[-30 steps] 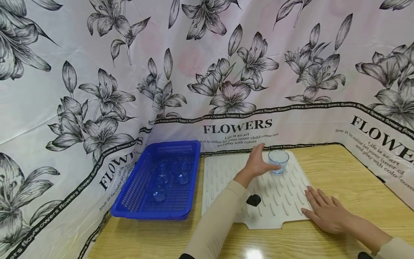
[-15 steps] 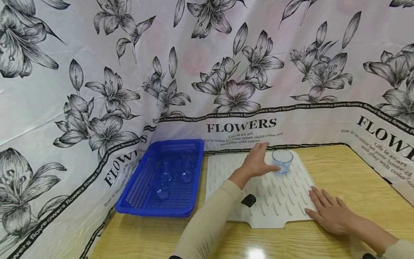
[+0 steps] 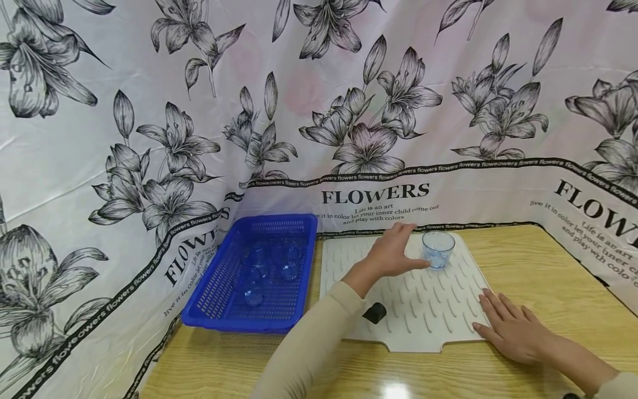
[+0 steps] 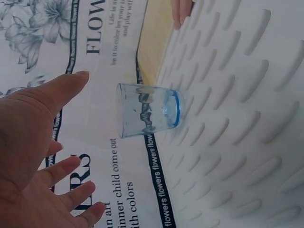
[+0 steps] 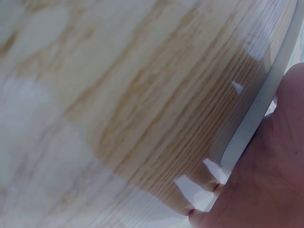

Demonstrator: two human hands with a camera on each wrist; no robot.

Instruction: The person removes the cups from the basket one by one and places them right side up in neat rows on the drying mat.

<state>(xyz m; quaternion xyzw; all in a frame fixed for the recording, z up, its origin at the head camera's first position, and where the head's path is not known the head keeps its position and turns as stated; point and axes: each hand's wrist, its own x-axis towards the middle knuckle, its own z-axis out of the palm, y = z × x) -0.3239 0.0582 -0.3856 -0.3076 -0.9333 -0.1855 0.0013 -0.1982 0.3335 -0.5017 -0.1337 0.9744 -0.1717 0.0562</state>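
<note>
Currently a blue-tinted tumbler (image 3: 438, 252) is standing just beside the widely spread, empty left hand (image 3: 390, 254), while the flat, empty right hand (image 3: 515, 332) is touching the ridged draining board (image 3: 423, 305).

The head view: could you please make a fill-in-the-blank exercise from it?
The basket's colour is ____.
The glass on the white mat stands ____, not tipped over.
The hand nearer that glass is the ____ one.
The right hand rests palm ____ at the mat's edge.
Missing words: blue; upright; left; down.
</note>
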